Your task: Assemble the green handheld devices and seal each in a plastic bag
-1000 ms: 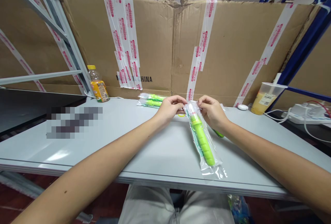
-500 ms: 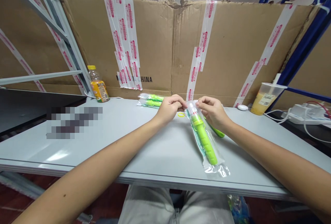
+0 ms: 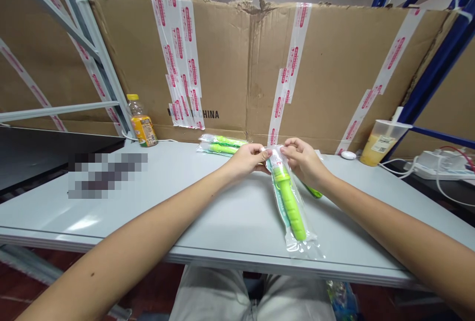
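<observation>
Packaged green stick (image 3: 290,205) is positioned at a slant over the tabletop (image 3: 156,202), with left hand (image 3: 248,160) and right hand (image 3: 303,160) each pinching its upper end.

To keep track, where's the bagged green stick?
In the head view, the bagged green stick is right of centre, its far end between left hand and right hand.

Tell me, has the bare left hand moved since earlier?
Yes: the bare left hand sits slightly lower in view, judged by the middle white tape on the brown cardboard.
</observation>
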